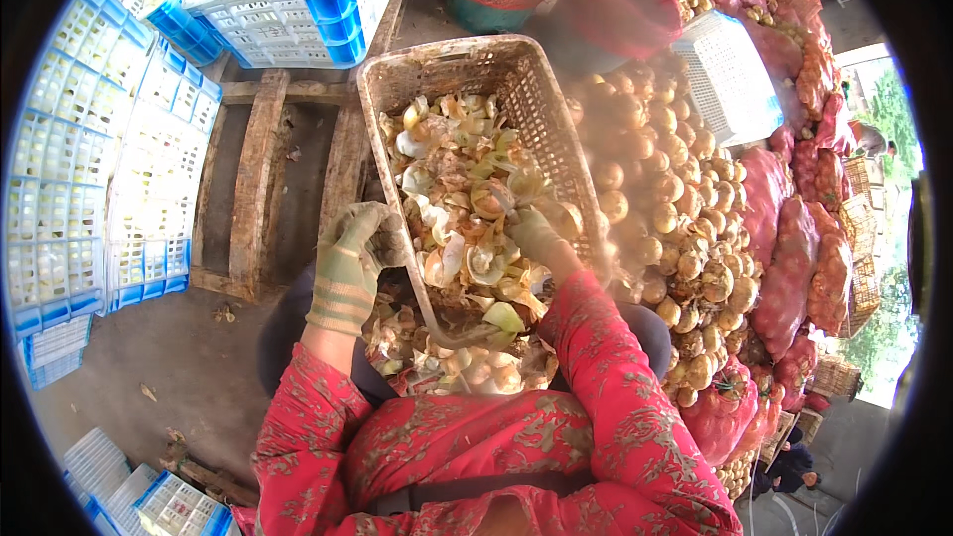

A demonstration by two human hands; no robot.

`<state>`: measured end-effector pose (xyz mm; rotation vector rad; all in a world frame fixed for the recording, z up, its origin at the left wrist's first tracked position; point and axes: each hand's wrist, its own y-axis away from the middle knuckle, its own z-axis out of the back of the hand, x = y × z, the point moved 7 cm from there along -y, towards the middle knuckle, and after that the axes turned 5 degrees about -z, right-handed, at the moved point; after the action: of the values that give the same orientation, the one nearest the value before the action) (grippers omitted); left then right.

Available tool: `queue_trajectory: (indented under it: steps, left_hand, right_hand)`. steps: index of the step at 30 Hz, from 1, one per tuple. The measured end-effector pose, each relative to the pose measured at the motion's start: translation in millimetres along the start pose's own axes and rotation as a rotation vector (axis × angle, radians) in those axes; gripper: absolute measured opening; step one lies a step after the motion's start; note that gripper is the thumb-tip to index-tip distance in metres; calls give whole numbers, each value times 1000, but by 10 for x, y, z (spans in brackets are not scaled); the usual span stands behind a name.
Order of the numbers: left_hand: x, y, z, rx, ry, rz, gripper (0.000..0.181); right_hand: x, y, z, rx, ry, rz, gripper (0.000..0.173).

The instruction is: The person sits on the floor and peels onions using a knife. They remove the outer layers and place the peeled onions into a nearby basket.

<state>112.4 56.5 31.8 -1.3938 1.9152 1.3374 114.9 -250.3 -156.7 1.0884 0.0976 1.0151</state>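
Note:
My left hand [354,260], in a striped green knit glove with dark soiled fingers, is at the left rim of a dirty plastic crate [549,100]. Its fingers are curled; whether they grip the rim or something small cannot be told. Inside the crate is a heap of loose onion skins [450,156]. My gloved right hand [540,234] is over this heap, closed around what looks like a small knife [502,198]. The grey blade points at a brown onion [488,201] among the skins. Just right of the hand is another onion [569,220], partly blurred.
A large pile of unpeeled onions [670,186] spreads to the right, with red mesh sacks [789,275] behind. Blue-and-white crates [149,186] stand at left beside a wooden pallet [257,186]. More skins [476,368] lie between my knees. People [793,465] are far off, lower right.

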Motion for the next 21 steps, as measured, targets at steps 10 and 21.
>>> queue_trajectory:
  steps: [10,21]
  left_hand:
    - [-18,23,-154,-1,-237,-145,25]
    - [-109,259,-290,27,82,-72,17]
  right_hand:
    - [141,778,695,-267,-114,443,20]
    - [-66,-207,-119,-244,198,340,38]
